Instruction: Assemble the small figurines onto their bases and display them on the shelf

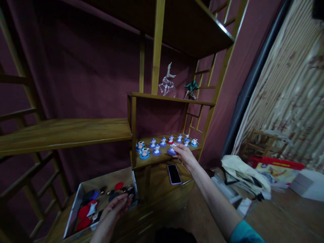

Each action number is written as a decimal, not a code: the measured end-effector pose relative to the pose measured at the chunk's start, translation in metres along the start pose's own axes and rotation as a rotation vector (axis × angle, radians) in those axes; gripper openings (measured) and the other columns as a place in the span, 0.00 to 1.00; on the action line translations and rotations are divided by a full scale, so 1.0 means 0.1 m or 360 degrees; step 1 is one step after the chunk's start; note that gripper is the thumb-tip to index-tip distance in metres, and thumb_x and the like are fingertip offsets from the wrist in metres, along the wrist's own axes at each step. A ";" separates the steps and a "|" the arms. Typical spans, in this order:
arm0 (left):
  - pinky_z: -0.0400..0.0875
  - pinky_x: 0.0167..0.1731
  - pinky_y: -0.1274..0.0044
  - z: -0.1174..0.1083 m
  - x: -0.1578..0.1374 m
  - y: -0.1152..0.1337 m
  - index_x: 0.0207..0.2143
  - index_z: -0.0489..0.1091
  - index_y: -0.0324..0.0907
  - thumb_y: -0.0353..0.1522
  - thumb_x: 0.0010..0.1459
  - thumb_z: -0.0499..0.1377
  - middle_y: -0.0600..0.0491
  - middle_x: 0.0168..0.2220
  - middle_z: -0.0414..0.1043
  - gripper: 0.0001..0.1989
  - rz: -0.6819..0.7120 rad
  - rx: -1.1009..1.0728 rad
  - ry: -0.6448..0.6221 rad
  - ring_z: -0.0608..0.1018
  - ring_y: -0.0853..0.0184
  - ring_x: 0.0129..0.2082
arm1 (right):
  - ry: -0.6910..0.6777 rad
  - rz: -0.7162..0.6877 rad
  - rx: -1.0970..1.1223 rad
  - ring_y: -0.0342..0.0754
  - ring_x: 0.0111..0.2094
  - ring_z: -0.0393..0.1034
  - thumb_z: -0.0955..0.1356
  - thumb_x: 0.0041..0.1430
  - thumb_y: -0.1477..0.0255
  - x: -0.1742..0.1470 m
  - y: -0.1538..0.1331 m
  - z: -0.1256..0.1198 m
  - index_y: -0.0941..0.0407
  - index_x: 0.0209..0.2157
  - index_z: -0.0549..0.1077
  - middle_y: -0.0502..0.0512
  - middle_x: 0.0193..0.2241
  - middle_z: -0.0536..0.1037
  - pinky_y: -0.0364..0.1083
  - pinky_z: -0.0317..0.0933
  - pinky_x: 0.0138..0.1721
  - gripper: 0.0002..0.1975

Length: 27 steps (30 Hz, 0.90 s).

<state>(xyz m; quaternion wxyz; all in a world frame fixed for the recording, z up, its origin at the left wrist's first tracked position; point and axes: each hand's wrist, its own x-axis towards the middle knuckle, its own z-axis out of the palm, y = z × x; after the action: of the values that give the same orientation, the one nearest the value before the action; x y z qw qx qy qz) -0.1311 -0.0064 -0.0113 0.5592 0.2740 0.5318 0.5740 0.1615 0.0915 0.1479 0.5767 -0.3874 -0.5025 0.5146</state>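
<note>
My right hand (pixel 183 154) pinches a small purple-based figurine (pixel 172 149) at the front of the low shelf (pixel 164 157). Around it on that shelf stand several like figurines, among them a purple one (pixel 156 150), a blue-based one (pixel 144 153) and a red-based one (pixel 170 139). My left hand (pixel 115 209) is over the right part of an open cardboard box (pixel 76 206), its fingers closed near some dark figurines (pixel 130 189). Whether it grips one is hard to make out. Red-based figurines (pixel 84 212) lie in the box too.
A phone (pixel 174 174) lies on the ledge below the figurine shelf. Above, a clear deer figure (pixel 167 82) and a green figure (pixel 191 90) stand on a higher shelf. Wooden uprights (pixel 158 47) frame the shelving. Bags (pixel 245 175) and boxes (pixel 308 185) sit on the floor at right.
</note>
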 end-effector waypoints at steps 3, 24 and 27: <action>0.70 0.33 0.74 -0.02 0.03 0.01 0.38 0.72 0.39 0.40 0.33 0.68 0.46 0.33 0.77 0.26 -0.0020 0.0014 -0.0059 0.78 0.60 0.36 | -0.0019 -0.0018 0.0045 0.42 0.29 0.70 0.74 0.39 0.64 -0.04 -0.06 0.00 0.55 0.34 0.73 0.50 0.30 0.76 0.42 0.63 0.34 0.17; 0.71 0.37 0.75 0.14 -0.38 0.13 0.42 0.70 0.37 0.31 0.51 0.62 0.46 0.40 0.74 0.15 -0.0013 -0.0559 -0.0742 0.77 0.65 0.37 | -0.0383 0.0191 -0.0199 0.45 0.33 0.67 0.72 0.42 0.63 -0.93 1.10 1.10 0.55 0.32 0.72 0.50 0.30 0.75 0.44 0.59 0.38 0.15; 0.71 0.38 0.75 0.13 -0.36 0.10 0.42 0.71 0.37 0.30 0.49 0.63 0.46 0.40 0.74 0.16 0.0020 -0.0588 -0.0708 0.77 0.65 0.37 | -0.0380 0.0277 -0.0094 0.45 0.34 0.68 0.72 0.43 0.62 -0.94 1.07 1.11 0.55 0.34 0.73 0.51 0.32 0.76 0.46 0.60 0.39 0.16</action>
<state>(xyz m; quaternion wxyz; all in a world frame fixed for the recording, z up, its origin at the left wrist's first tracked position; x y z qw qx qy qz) -0.1147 -0.0343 0.0119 0.6990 0.2901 0.2807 0.5904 0.0344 0.0094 0.0494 0.4544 -0.3824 -0.5470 0.5900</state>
